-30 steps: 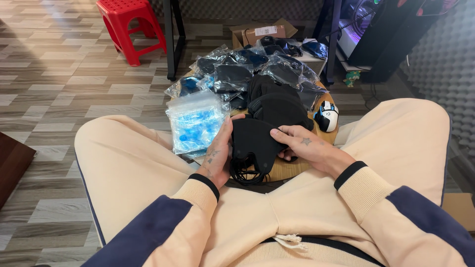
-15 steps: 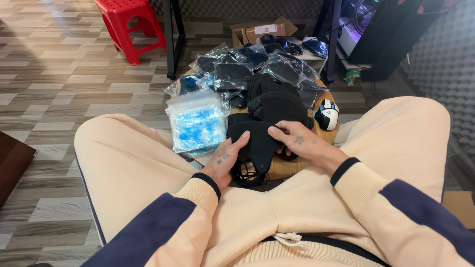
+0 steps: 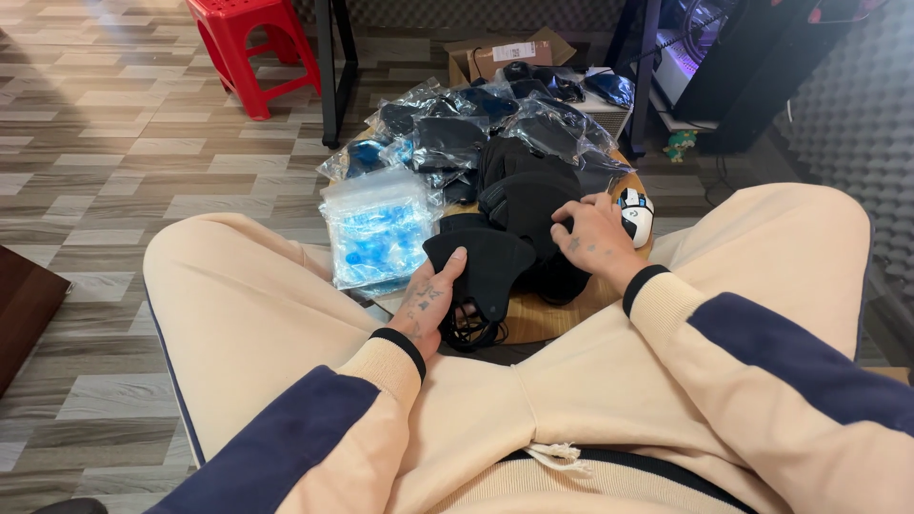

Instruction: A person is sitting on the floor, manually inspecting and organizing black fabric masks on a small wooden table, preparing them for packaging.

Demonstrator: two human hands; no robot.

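Observation:
I sit cross-legged in cream trousers with a low round wooden table (image 3: 552,319) between my knees. My left hand (image 3: 430,303) grips a black cloth face mask (image 3: 487,266) at its left edge, its ear loops bunched under it. My right hand (image 3: 595,236) rests fingers-down on a stack of black masks (image 3: 528,195) just beyond, touching the top one. A clear bag of blue items (image 3: 376,228) lies left of the held mask.
Several clear plastic bags with dark masks (image 3: 457,128) are piled at the table's far side. A white computer mouse (image 3: 636,214) lies right of my right hand. A red plastic stool (image 3: 249,48), black table legs (image 3: 330,71) and a cardboard box (image 3: 505,57) stand further back.
My right hand has let go of the held mask and moved up and right onto the black stack. My left hand keeps the mask, lowered slightly toward my lap.

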